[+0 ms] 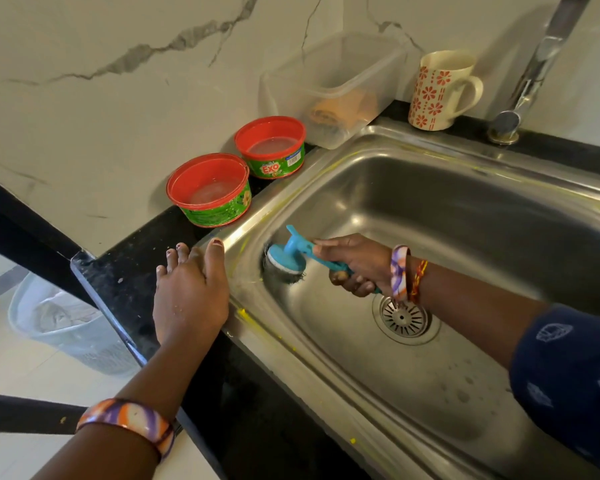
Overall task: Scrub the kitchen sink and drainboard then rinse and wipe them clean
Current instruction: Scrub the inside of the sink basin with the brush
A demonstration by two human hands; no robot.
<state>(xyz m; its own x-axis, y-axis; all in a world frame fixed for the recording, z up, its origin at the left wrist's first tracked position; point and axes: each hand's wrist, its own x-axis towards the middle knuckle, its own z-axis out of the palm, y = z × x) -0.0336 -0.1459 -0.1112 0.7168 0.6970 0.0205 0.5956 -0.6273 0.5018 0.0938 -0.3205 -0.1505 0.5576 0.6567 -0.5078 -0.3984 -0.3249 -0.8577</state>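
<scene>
Right hand (355,268) is gripping the blue handle of the scrubber (286,260), fingers curled tight round it, the round head with its steel-wool pad pressing against the inner wall of the sink (430,209) just ahead of the knuckles. Left hand (191,289) is lying flat and relaxed, fingers straight, bracing on the black counter (136,282) and the steel rim, just beside the pad and across the rim from it. Drain (402,318) is sitting directly below the gripping wrist. Yellowish streaks are showing along the rim near the pad and further along it; water drops are lying on the basin floor well behind the grip. Two red-rimmed soap tubs (210,190) are standing on the counter beyond the bracing hand, a clear box (329,88) and a patterned mug (440,90) further off near the tap (534,71). Judging the step: scrubbing the corner wall is underway, most of the basin probably yet to be done. Doing it well likely means keeping the pad flat to the curve, working short overlapping strokes up over the rim to lift the yellow marks, then moving steadily round toward the drain
</scene>
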